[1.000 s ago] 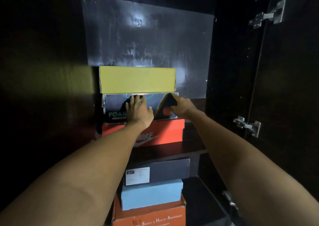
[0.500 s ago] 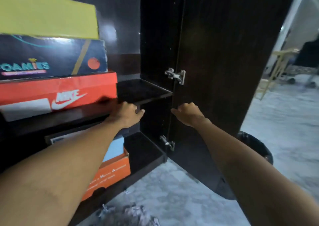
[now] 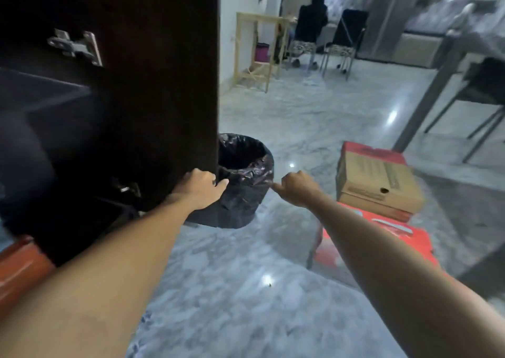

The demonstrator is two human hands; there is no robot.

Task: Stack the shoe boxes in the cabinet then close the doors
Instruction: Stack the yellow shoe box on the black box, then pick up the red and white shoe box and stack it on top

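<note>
Both bare forearms reach forward from the bottom of the view. The left hand (image 3: 200,184) grips the free vertical edge of the dark wooden cabinet door (image 3: 161,84), fingers hooked round the edge and thumb on the near face. The right hand (image 3: 296,184) hangs in the air just to the right of it, fingers curled into a loose fist that holds nothing, touching no object.

The door stands open, and left of the left hand it fills much of the view; its surface is dark brown with a faint grain. A silver metal hinge (image 3: 75,46) sits on its inner side, above and left of the left hand. The cabinet interior beyond is dim and blurred, and no boxes can be made out inside.

Just behind the two hands stands a round bin (image 3: 246,182) lined with a crinkled, glossy black bag; its contents cannot be seen.

Right of the right hand, a brown cardboard shoe box (image 3: 378,184) with a red end lies on top of a flat red box (image 3: 388,237), both on the floor. The floor (image 3: 240,289) is polished pale grey marble with bright reflections. At the far left edge, below the left forearm, an orange box (image 3: 16,270) shows, blurred.
</note>
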